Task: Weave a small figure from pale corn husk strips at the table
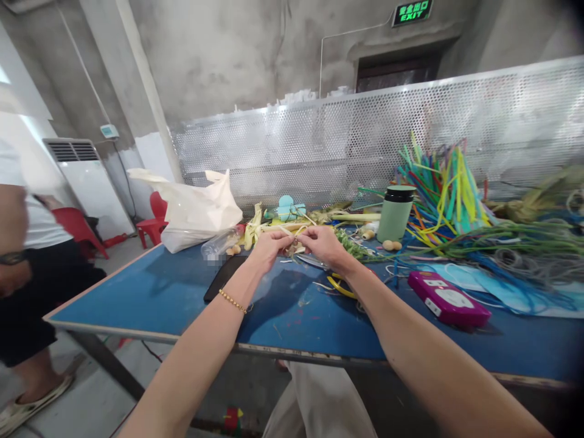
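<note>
Above the middle of the blue table (150, 298), my left hand (270, 248) and my right hand (325, 244) meet with fingertips pinched close together. Both are closed around something small and brownish; its kind is too small to make out. Pale plant strips lie just behind the fingers. Under my left wrist is a flat black object (223, 277). Close to my right wrist lie pliers with yellow handles (341, 287), partly hidden by the forearm. Green leaves (353, 245) spread beside my right hand.
A white plastic bag (201, 210) and a clear bottle (221, 243) stand at left. To the right are a green jar (396, 216), a purple box (449, 299), and colourful strips (456, 188). A perforated metal panel (296, 146) rises behind. Another person (36, 255) stands left.
</note>
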The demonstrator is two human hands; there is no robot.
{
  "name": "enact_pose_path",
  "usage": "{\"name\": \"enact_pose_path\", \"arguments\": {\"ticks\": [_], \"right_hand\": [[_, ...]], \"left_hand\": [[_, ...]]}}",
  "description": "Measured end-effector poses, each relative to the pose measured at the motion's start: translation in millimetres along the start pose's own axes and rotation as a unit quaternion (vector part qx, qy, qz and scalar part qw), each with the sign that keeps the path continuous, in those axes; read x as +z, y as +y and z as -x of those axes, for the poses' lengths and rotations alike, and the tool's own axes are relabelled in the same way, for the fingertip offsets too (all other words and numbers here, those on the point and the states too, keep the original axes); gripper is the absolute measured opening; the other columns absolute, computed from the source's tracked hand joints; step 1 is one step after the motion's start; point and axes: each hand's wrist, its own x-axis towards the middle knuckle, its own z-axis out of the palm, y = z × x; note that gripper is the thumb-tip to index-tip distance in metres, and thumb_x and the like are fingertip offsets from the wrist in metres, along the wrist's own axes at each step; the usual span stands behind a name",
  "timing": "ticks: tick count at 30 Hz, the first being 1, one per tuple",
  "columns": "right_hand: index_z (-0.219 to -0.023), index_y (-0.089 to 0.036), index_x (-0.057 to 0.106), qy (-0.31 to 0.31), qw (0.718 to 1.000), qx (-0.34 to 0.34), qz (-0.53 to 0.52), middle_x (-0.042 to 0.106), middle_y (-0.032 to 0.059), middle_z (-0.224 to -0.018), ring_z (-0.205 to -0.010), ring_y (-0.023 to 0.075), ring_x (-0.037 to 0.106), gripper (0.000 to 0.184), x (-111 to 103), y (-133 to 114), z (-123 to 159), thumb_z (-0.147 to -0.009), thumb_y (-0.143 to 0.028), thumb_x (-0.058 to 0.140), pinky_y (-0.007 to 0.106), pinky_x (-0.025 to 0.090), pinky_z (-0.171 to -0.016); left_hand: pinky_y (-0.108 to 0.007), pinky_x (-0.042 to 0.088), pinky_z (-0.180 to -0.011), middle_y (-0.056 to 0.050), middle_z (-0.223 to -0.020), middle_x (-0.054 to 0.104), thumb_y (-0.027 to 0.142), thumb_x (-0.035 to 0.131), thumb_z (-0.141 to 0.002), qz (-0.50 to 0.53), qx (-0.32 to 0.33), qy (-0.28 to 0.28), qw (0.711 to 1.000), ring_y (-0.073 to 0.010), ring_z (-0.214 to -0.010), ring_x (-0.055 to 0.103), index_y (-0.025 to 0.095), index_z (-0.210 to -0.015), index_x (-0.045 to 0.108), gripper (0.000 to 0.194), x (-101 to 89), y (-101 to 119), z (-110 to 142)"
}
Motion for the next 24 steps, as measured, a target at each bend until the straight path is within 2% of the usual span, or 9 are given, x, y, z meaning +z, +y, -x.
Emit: {"name": "enact_pose_path", "arguments": {"ticks": [2, 3, 5, 7, 10, 13, 16, 19, 24], "right_hand": [[-0.063, -0.016, 0.067, 0.005, 0.999, 0.001, 0.04, 0.061, 0.0016, -0.051, -0.051, 0.0139, 0.055, 0.027, -6, 1, -2, -0.082, -0.032, 0.059, 0.025, 0.038, -0.054], [-0.063, -0.016, 0.067, 0.035, 0.996, 0.002, 0.081, 0.062, 0.0026, -0.053, -0.054, 0.0148, 0.056, 0.029, -10, 2, -3, -0.083, -0.034, 0.058, 0.025, 0.038, -0.055], [-0.069, -0.015, 0.07, 0.144, 0.977, -0.008, 0.157, 0.068, 0.0061, -0.067, -0.064, 0.017, 0.059, 0.022, -17, 1, -5, -0.082, -0.029, 0.06, 0.027, 0.04, -0.062], [-0.076, -0.016, 0.073, 0.172, 0.969, -0.052, 0.169, 0.072, 0.0082, -0.079, -0.073, 0.0177, 0.061, 0.018, -20, -1, -6, -0.082, -0.025, 0.059, 0.028, 0.042, -0.068], [-0.075, -0.016, 0.074, 0.081, 0.983, -0.095, 0.133, 0.071, 0.0059, -0.075, -0.068, 0.0157, 0.059, 0.015, -16, -6, -5, -0.08, -0.025, 0.063, 0.026, 0.041, -0.065], [-0.072, -0.016, 0.073, 0.007, 0.992, -0.07, 0.102, 0.067, 0.0021, -0.064, -0.06, 0.0135, 0.055, 0.01, -9, -8, -4, -0.073, -0.025, 0.069, 0.025, 0.037, -0.058], [-0.066, -0.015, 0.07, -0.012, 0.997, -0.056, 0.057, 0.064, 0.0009, -0.06, -0.057, 0.0122, 0.053, 0.01, -7, -5, -5, -0.071, -0.023, 0.067, 0.024, 0.036, -0.055], [-0.065, -0.015, 0.069, -0.025, 0.998, -0.059, -0.001, 0.064, 0.0011, -0.06, -0.056, 0.0116, 0.052, 0.014, -8, -2, -5, -0.072, -0.026, 0.064, 0.024, 0.036, -0.054], [-0.067, -0.015, 0.068, -0.05, 0.997, -0.048, -0.039, 0.065, 0.0018, -0.061, -0.056, 0.0125, 0.054, 0.017, -11, 1, -6, -0.071, -0.03, 0.065, 0.024, 0.038, -0.053]], "left_hand": [[-0.024, 0.033, -0.051, -0.004, -0.058, 0.061, 0.033, 0.08, -0.062, -0.045, 0.002, 0.011, 0.999, -0.0089, -0.051, 0.047, 0.011, -0.064, 0.07, 0.024, -1.2, 2, 0], [-0.025, 0.033, -0.05, -0.004, -0.058, 0.061, 0.032, 0.079, -0.063, -0.069, 0.0, 0.019, 0.997, -0.009, -0.05, 0.046, 0.012, -0.064, 0.07, 0.023, -0.9, 3, 1], [-0.025, 0.032, -0.05, -0.003, -0.056, 0.06, 0.029, 0.076, -0.065, -0.114, -0.008, 0.031, 0.993, -0.0092, -0.049, 0.044, 0.012, -0.063, 0.07, 0.018, 1.6, 4, 2], [-0.025, 0.03, -0.049, -0.003, -0.054, 0.059, 0.025, 0.075, -0.065, -0.148, -0.018, 0.027, 0.988, -0.0093, -0.049, 0.043, 0.013, -0.06, 0.069, 0.014, 5.6, 2, 4], [-0.025, 0.03, -0.05, -0.002, -0.051, 0.055, 0.021, 0.073, -0.063, -0.183, -0.026, 0.011, 0.983, -0.0092, -0.049, 0.042, 0.013, -0.054, 0.065, 0.015, 11.7, -1, 6], [-0.025, 0.029, -0.052, -0.001, -0.051, 0.054, 0.018, 0.073, -0.063, -0.189, -0.025, -0.003, 0.982, -0.0086, -0.051, 0.041, 0.014, -0.051, 0.062, 0.016, 14.5, -3, 8], [-0.025, 0.029, -0.052, -0.002, -0.055, 0.057, 0.019, 0.074, -0.062, -0.172, -0.026, -0.036, 0.984, -0.0088, -0.053, 0.043, 0.014, -0.055, 0.066, 0.012, 13.6, -1, 10], [-0.024, 0.026, -0.049, -0.002, -0.054, 0.056, 0.028, 0.077, -0.065, -0.156, -0.032, -0.071, 0.985, -0.0087, -0.051, 0.042, 0.014, -0.061, 0.07, 0.016, 11.1, 2, 11], [-0.024, 0.023, -0.047, -0.001, -0.05, 0.055, 0.034, 0.08, -0.064, -0.153, -0.028, -0.074, 0.985, -0.0077, -0.047, 0.039, 0.014, -0.06, 0.068, 0.023, 9.1, 3, 11]]}}
